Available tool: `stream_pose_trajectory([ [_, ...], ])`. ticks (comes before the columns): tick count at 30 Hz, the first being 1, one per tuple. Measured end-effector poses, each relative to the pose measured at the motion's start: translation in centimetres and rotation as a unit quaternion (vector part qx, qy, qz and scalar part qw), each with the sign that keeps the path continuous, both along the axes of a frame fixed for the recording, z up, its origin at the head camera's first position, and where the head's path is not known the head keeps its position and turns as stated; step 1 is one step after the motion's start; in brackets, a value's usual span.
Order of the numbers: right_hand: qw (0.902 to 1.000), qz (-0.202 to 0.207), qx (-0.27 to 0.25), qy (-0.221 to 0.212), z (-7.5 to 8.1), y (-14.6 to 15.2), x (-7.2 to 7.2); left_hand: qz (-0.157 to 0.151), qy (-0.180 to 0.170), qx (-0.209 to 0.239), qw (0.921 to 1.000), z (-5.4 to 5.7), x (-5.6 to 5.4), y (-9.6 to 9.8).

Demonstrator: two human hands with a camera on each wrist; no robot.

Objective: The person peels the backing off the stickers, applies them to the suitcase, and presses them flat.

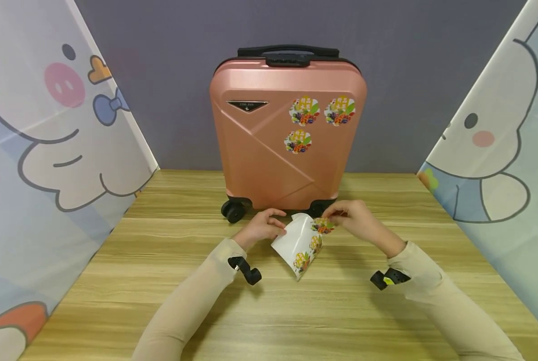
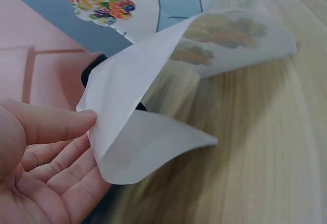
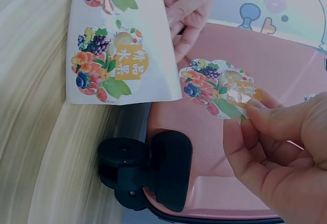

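Note:
My left hand (image 1: 261, 228) pinches a white sticker sheet (image 2: 127, 75) by one edge, thumb on one side and fingers behind. The sheet is bent into a curl, and fruit stickers (image 3: 110, 63) with yellow lettering show on its outer face. Between thumb and fingertips, my right hand (image 1: 356, 220) holds a single fruit sticker (image 3: 217, 88); in the right wrist view it stands apart from the sheet, its printed side showing. Behind both hands a pink suitcase (image 1: 269, 160) stands upright, with three similar round stickers (image 1: 298, 142) on the upper right of its front.
The suitcase has black wheels (image 1: 235, 210) at its base and a black handle (image 1: 289, 49) on top. It stands on a wood-grain table (image 1: 305, 321), against a grey back panel (image 1: 160, 75). Cartoon-printed panels (image 1: 20, 165) slant in at both sides.

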State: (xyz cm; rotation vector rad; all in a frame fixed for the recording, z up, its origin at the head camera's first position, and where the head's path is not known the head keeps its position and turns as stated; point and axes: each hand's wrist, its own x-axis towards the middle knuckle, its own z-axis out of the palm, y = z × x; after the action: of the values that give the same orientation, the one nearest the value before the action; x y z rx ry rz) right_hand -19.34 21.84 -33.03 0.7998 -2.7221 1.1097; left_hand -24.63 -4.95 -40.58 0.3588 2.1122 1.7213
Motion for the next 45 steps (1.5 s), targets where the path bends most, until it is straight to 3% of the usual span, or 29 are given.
stream_pose_trajectory([
  [6, 0.9986, -0.023, -0.025, -0.04, 0.2, 0.3, -0.3, -0.008, 0.013, -0.009, 0.9998, -0.4, 0.0, -0.3],
  [16, 0.9932, -0.011, -0.074, -0.089, 0.3, 0.6, -0.8, -0.051, 0.013, -0.019, 0.9984, -0.2, -0.2, -1.1],
  [20, 0.9902, -0.01, -0.09, -0.106, 0.3, 0.5, -0.8, -0.04, 0.031, -0.016, 0.9986, 0.3, -0.1, -1.2],
  [24, 0.988, -0.009, -0.102, -0.115, 0.3, 0.4, -0.7, -0.006, 0.061, 0.002, 0.9981, 0.6, -0.1, -0.9],
  [30, 0.9872, -0.003, -0.108, -0.117, 0.1, 0.2, -0.9, 0.018, 0.069, 0.049, 0.9962, 1.2, 0.2, 0.0],
  [36, 0.9838, 0.001, -0.123, -0.13, 0.0, -0.1, -1.1, -0.002, 0.081, 0.096, 0.9921, 1.9, 1.2, 1.2],
  [41, 0.9784, 0.009, -0.146, -0.145, -0.2, -0.4, -1.2, -0.038, 0.06, 0.146, 0.9867, 2.2, 2.2, 2.2],
  [45, 0.9776, 0.008, -0.151, -0.147, -0.3, -0.5, -1.3, -0.04, 0.059, 0.167, 0.9834, 2.2, 2.6, 2.7],
])
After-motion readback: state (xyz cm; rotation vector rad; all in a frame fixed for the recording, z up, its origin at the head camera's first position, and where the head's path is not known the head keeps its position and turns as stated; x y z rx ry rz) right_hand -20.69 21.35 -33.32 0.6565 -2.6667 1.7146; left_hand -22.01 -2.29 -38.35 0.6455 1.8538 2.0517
